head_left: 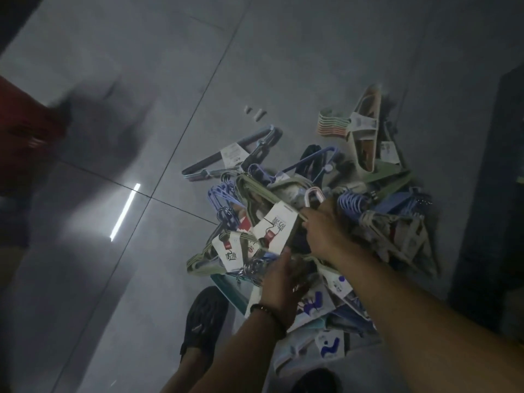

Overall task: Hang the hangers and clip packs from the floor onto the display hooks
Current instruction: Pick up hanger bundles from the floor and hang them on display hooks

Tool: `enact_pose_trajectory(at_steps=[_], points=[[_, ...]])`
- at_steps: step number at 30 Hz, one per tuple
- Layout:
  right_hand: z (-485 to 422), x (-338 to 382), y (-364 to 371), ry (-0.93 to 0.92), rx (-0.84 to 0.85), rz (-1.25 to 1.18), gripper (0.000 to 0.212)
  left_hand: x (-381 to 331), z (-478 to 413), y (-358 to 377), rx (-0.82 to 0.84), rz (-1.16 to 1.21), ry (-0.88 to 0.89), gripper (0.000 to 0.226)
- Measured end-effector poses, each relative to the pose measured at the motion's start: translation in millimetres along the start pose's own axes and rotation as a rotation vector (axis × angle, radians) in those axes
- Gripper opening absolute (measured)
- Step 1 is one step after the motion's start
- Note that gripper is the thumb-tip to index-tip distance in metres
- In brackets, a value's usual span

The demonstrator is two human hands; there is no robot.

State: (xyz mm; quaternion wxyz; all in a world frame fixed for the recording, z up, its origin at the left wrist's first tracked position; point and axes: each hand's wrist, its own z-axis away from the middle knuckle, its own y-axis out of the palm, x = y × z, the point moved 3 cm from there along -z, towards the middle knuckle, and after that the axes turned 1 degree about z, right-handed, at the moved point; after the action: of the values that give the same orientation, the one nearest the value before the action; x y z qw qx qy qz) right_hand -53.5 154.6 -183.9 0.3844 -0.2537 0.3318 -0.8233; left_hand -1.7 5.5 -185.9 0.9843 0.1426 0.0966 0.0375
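A dim grey tiled floor [255, 52], crossed by dark grout lines and one bright strip of reflected light [124, 212], carries a tangled heap of hanger packs [354, 194] at lower right, their long axes pointing every way. Over the heap, the right hand [323, 231] clenches a pale green hanger bundle [263, 199] with a white label, its long axis running up-left from the hand, while the left hand [280, 285], a dark wristband [269, 314] behind it, reaches with fingers loosely spread toward a second labelled bundle [226, 251]; whether it grips is unclear
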Motion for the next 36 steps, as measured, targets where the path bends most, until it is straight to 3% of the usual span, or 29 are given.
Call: enact_pose_trajectory(at_steps=[4,9,13,16,19,22,24,28,30,33,34,36], points=[[-14.5,-0.5,2.9,0.018,0.064,0.051,0.048,-2.3,-23.3,12.8,-0.038,0.026,-0.025,0.032],[-15.5,-2.6,6.1,0.033,0.274,0.113,0.046,-6.2,-38.1,16.2,-0.101,0.066,0.002,0.027],[-5.8,8.7,-2.6,-0.061,0.145,0.132,0.03,-8.7,-36.8,9.0,-0.181,-0.022,0.042,0.022],[14.2,14.3,-7.1,-0.045,0.068,-0.109,0.019,-11.5,-18.8,11.9,-0.153,0.105,0.046,0.015],[45.4,16.0,-5.6,-0.021,-0.032,-0.419,0.03,-25.2,1.8,15.9,-0.086,0.264,0.092,0.02],[81.3,21.3,-8.6,0.035,-0.155,-0.706,0.041,-44.8,30.7,19.6,-0.017,0.226,0.216,0.028],[107.9,24.5,-19.8,0.036,-0.204,-0.817,0.051,-53.9,52.6,22.0,-0.045,0.084,0.331,0.027],[172.4,21.2,-76.7,0.0,-0.138,-0.895,0.071,-83.4,118.9,40.5,-0.07,-0.304,0.59,0.026],[213.6,8.4,-133.5,0.01,-0.342,-0.775,0.086,-102.6,163.8,53.3,-0.019,-0.508,0.699,0.026],[291.5,-5.3,-246.5,-0.094,-0.789,-0.484,0.085,-135.4,250.3,75.6,0.087,-0.886,0.852,0.032],[316.7,-7.1,-280.1,-0.149,-0.843,-0.373,0.085,-147.8,283.3,85.1,0.118,-1.032,0.922,0.031],[364.0,-7.5,-337.8,-0.232,-0.796,-0.139,0.099,-167.8,357.6,110.6,0.226,-1.33,1.037,0.033]])
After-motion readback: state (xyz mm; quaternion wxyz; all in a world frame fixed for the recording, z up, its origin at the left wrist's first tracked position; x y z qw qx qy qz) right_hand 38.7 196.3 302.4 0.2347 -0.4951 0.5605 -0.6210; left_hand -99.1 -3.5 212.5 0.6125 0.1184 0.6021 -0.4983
